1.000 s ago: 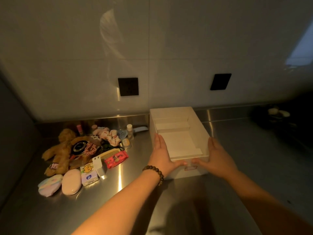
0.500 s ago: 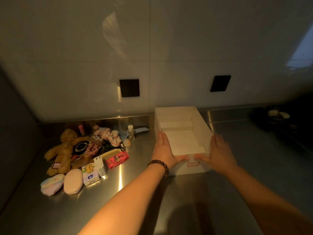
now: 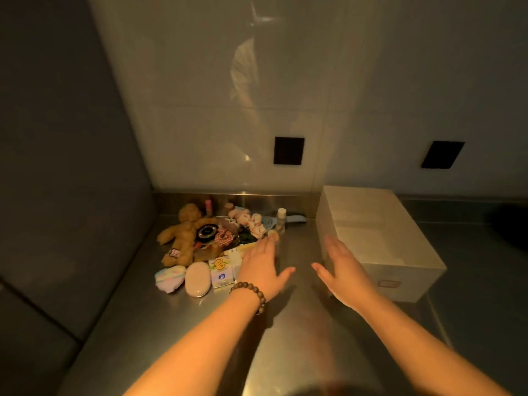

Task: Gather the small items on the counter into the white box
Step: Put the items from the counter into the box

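Box [image 3: 380,238] sits on the desk [image 3: 285,338] at right, near the back wall, open top, nothing visible inside. The items pile [image 3: 217,247] lies left of it in the corner, well apart from the box.

Handling, as a guess: most of it is light. Bear [image 3: 183,238] and scrunchie [image 3: 224,235] are soft, so grab anywhere, squeeze OK. Oval case [image 3: 197,279] looks smooth and hard, prob slippery on steel; take it across the short sides. Tissue pack [image 3: 221,273] is squashy, pinch by the edges. Small bottle [image 3: 281,221] stands upright and tips easily; hold the body, not the cap. A scoop w/ both hands could shift several at once.

Both hands empty, fingers straight and relaxed. Left hand [image 3: 264,267] hovers at the pile's near edge, over the comb; touching or not, can't tell. Right hand [image 3: 343,267] is in front of the box's left wall.

Vs 0.5 s ago: both hands were flat against the box's near corners; now they're off it and swung left toward the pile. View has turned left too.
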`<state>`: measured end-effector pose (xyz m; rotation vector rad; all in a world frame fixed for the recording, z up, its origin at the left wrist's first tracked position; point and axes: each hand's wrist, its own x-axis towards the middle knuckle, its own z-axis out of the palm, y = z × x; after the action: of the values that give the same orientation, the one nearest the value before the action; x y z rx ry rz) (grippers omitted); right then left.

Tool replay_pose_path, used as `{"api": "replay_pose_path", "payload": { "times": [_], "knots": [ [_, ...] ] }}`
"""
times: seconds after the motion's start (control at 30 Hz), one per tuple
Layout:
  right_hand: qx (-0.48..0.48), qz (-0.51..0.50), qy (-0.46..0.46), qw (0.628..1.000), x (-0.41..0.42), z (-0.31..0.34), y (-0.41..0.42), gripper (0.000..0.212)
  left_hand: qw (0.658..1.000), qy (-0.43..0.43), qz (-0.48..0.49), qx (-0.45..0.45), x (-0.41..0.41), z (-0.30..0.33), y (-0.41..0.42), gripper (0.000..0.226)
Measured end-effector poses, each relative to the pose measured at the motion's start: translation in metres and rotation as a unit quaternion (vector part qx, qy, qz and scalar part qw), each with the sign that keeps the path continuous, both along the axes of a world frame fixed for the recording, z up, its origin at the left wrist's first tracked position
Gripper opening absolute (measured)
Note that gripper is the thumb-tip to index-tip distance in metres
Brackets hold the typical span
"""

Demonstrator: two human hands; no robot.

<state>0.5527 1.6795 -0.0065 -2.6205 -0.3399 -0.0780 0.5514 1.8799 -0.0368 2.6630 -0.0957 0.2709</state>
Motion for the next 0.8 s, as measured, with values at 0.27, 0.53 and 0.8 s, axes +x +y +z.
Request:
{"api": "replay_pose_path", "payload": {
  "times": [0.27,0.53,0.8],
  "knots": [
    [0.017,0.093,0.055,0.994,0.005,-0.016,0.107,0.08,0.997,0.049,0.056,0.034,-0.019,-0.019,0.111,0.097],
    [-0.022,0.186,0.122,0.975,0.048,-0.042,0.166,0.101,0.992,0.108,0.028,0.054,0.009,-0.051,0.137,0.103],
    [-0.021,0.188,0.125,0.974,0.063,-0.058,0.183,0.072,0.98,0.14,0.003,0.141,0.022,-0.066,0.138,0.09]
  ]
}}
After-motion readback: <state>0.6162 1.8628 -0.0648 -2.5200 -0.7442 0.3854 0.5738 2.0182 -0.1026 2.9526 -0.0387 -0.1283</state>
